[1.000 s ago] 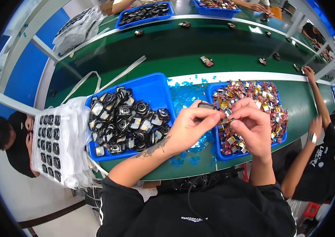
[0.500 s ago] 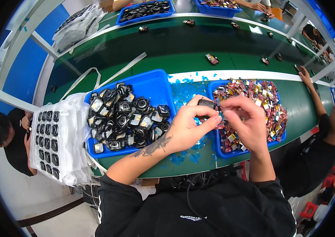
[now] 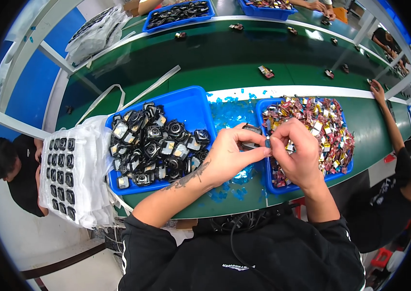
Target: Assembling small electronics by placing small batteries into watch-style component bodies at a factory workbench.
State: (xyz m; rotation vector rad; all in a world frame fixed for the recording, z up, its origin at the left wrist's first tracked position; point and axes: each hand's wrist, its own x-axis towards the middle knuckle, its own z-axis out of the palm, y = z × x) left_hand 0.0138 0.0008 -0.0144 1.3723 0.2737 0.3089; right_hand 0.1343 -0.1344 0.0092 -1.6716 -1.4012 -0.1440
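Note:
In front of me, between two blue trays, my left hand [image 3: 232, 157] is closed around a small black watch case [image 3: 251, 128], partly hidden by its fingers. Close against it, my right hand [image 3: 296, 153] pinches with thumb and forefinger at a tiny blue piece [image 3: 267, 143] beside the left thumb tip. The left tray [image 3: 193, 104] holds a heap of black watch cases [image 3: 152, 145]. Under and beyond my right hand, the other tray [image 3: 276, 188] is heaped with small red circuit boards [image 3: 329, 126] with silver, white and yellow parts.
Blue film scraps [image 3: 232, 114] litter the green bench. Beyond a white rail [image 3: 302, 91], a green conveyor belt [image 3: 205, 53] carries small assemblies [image 3: 265, 72]. White padded sheets of watch cases [image 3: 60, 174] are stacked at left. Co-workers sit left and right [image 3: 385, 213].
My right fingertips have closed in against the left thumb, and the blue piece now shows between them. Assemblies on the belt have shifted slightly right.

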